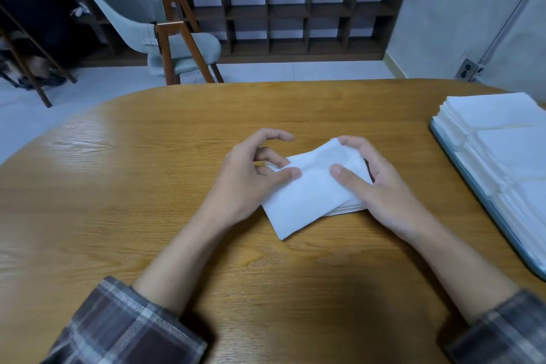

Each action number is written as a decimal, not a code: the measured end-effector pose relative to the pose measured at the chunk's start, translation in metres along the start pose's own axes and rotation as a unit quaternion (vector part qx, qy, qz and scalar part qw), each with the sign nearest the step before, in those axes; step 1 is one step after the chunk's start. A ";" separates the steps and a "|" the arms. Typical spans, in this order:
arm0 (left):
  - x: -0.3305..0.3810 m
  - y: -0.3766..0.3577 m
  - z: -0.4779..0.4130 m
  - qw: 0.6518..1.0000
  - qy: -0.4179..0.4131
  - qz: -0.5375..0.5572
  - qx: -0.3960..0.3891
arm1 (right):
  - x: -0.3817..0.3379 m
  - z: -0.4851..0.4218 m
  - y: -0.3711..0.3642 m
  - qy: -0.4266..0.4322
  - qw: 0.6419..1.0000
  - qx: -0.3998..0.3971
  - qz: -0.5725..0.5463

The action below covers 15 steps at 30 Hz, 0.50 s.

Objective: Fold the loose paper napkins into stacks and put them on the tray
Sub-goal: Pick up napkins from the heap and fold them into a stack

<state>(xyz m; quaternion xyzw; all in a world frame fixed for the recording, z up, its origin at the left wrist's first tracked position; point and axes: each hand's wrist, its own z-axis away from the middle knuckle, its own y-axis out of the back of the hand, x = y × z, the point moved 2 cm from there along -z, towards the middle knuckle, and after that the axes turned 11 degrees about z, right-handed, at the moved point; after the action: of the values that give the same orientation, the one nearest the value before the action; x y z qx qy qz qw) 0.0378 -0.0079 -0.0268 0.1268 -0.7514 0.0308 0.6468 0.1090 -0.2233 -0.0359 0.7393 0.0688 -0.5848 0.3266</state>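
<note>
napkin (pixel 307 195) | white, folded, edges askew | both hands holding

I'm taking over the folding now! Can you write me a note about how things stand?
Left hand: pinches the napkin bundle at its left edge.
Right hand: grips its right side, thumb on top.
The bundle is mid-table, not yet on the tray.
Done: folded stacks sit on the tray at the right.
Left: square up this bundle, then move it onto the tray.
</note>
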 end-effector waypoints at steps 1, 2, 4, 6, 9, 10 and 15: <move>0.000 0.000 0.000 1.000 -0.004 0.002 0.001 | 0.002 0.000 0.000 0.001 1.000 -0.001 0.007; 0.000 -0.001 0.000 1.000 -0.008 0.001 0.001 | 0.002 0.000 0.000 0.003 1.000 -0.004 0.015; -0.001 -0.004 0.001 1.000 -0.011 0.002 -0.001 | 0.002 0.001 0.000 0.010 0.999 -0.014 0.036; -0.002 -0.004 0.001 1.000 -0.017 -0.003 0.003 | 0.002 0.002 -0.002 0.016 0.999 -0.020 0.032; -0.001 -0.003 0.001 0.998 -0.039 -0.036 0.016 | 0.001 0.002 -0.003 0.019 0.999 -0.019 0.027; 0.000 -0.003 0.001 0.998 -0.047 -0.050 0.015 | 0.001 0.002 -0.003 0.019 0.999 -0.018 0.026; -0.001 -0.004 0.003 0.992 -0.082 -0.096 0.010 | 0.002 0.002 -0.005 0.021 1.000 -0.015 0.009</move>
<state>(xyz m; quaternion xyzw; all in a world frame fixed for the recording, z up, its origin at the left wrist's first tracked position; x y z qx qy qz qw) 0.0361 -0.0118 -0.0287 0.2070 -0.7860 -0.0351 0.5814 0.1057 -0.2211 -0.0404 0.7472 0.0775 -0.5650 0.3414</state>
